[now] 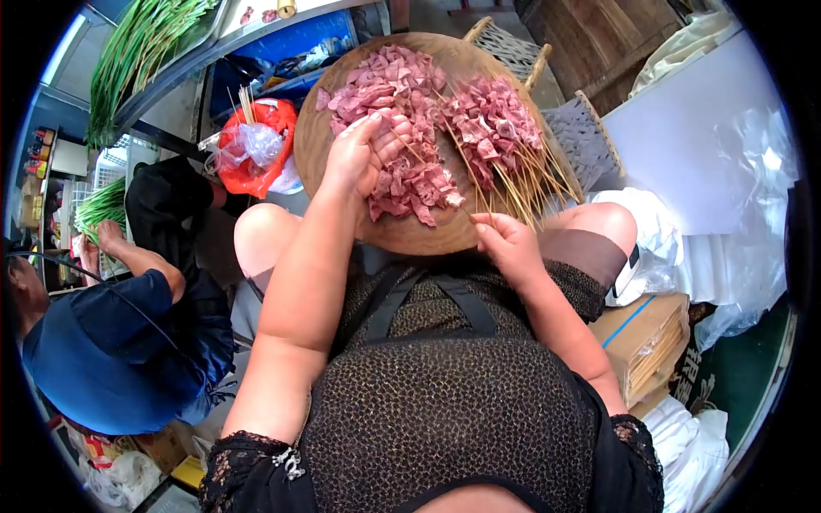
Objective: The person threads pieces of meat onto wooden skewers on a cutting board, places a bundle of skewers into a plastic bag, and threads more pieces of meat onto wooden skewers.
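A round wooden board (321,162) holds two heaps of thin pink-red meat slices. My right hand (511,246) is closed at the board's near edge, thumb and finger pinching the end of a thin wooden skewer (413,152). The skewer slants up and left over the loose meat (398,81) toward my left hand (372,154). That hand lies palm up and cupped at the left of the meat, fingers apart around the skewer's far end. Whether a slice sits in its fingers is unclear. Loaded meat skewers (496,128) lie piled on the right, sticks pointing toward me.
Left of the board stands a red plastic bag (256,145) with sticks and clear plastic. Another person (111,333) in dark blue handles green stalks (103,205) at far left. A woven stool (586,141) and a white panel (701,145) are on the right, above a cardboard stack (641,342).
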Demonstrator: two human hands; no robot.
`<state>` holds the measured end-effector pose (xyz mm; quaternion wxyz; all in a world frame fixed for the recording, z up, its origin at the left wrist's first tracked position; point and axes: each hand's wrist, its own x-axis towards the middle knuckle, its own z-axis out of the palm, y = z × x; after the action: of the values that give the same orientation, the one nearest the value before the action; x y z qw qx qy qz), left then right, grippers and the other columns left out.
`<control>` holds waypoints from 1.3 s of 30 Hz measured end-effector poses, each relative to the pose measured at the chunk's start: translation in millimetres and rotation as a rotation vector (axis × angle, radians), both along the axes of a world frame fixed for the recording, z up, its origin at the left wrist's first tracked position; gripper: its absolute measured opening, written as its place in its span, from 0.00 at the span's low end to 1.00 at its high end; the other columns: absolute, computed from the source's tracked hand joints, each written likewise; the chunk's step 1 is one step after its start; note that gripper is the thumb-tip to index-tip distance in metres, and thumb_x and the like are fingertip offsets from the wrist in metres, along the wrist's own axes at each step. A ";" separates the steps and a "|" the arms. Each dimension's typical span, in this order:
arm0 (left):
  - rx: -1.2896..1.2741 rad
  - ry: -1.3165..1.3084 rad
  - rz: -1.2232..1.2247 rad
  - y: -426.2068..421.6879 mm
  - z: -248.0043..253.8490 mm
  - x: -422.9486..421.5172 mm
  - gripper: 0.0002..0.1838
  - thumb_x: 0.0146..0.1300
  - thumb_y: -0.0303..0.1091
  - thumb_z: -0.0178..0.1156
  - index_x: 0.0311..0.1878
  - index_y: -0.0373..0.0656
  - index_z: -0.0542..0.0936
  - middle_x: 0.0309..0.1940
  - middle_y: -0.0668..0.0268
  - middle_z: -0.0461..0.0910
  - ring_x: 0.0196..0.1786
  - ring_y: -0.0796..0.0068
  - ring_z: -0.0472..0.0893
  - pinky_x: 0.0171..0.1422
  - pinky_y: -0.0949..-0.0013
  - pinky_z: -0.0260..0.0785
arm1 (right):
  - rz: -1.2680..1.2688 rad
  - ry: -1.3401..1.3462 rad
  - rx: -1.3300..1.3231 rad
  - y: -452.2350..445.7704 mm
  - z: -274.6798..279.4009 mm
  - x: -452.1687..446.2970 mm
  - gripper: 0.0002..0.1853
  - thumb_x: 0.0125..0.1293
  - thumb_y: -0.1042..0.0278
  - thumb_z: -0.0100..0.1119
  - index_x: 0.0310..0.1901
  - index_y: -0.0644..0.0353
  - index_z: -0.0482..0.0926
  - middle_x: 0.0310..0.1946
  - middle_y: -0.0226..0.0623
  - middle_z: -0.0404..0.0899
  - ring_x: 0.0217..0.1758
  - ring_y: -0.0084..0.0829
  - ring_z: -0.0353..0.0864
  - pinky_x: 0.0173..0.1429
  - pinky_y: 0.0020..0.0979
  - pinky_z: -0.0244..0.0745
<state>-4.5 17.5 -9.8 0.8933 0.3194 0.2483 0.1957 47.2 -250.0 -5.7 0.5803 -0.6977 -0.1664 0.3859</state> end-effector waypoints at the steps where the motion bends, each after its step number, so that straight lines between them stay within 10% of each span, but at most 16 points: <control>1: 0.002 -0.002 0.001 0.3 1.8 -0.2 0.14 0.69 0.31 0.46 0.52 0.33 0.72 0.45 0.53 0.78 0.47 0.60 0.80 0.52 0.60 0.77 | -0.003 -0.026 0.003 -0.3 0.6 -0.7 0.12 0.65 0.70 0.54 0.47 0.67 0.77 0.25 0.22 0.74 0.27 0.13 0.69 0.34 0.17 0.66; 26: 0.252 0.102 -0.429 -31.0 6.5 -5.9 0.15 0.64 0.35 0.57 0.50 0.36 0.76 0.41 0.62 0.81 0.44 0.72 0.81 0.49 0.71 0.73 | -0.046 -0.076 0.125 9.1 -2.5 4.7 0.12 0.66 0.70 0.54 0.48 0.66 0.77 0.27 0.23 0.74 0.29 0.12 0.70 0.35 0.16 0.67; 29: 0.901 0.247 -0.385 -26.0 10.4 -11.0 0.10 0.61 0.29 0.59 0.46 0.41 0.79 0.42 0.63 0.80 0.47 0.68 0.79 0.51 0.68 0.73 | -0.121 -0.002 0.133 5.9 5.9 6.0 0.12 0.67 0.70 0.53 0.49 0.65 0.76 0.26 0.22 0.73 0.28 0.13 0.69 0.34 0.15 0.65; 31: 1.768 0.272 -0.522 -28.2 8.4 -17.2 0.10 0.52 0.26 0.62 0.39 0.49 0.83 0.34 0.64 0.78 0.40 0.66 0.79 0.47 0.67 0.72 | -0.129 0.021 0.165 5.1 8.3 5.8 0.12 0.67 0.70 0.53 0.49 0.65 0.76 0.25 0.22 0.73 0.27 0.12 0.68 0.33 0.15 0.64; 39: 2.243 0.540 -0.544 -45.7 -8.2 -14.6 0.08 0.49 0.32 0.57 0.33 0.51 0.83 0.29 0.60 0.77 0.38 0.59 0.78 0.42 0.59 0.71 | -0.125 0.057 0.140 3.4 7.8 4.1 0.12 0.68 0.69 0.52 0.49 0.65 0.76 0.26 0.23 0.73 0.26 0.11 0.67 0.32 0.13 0.62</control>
<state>-19.1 -28.2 -17.9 0.0451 0.9975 0.0425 0.0340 51.3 -246.7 2.0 0.6550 -0.6532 -0.1325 0.3561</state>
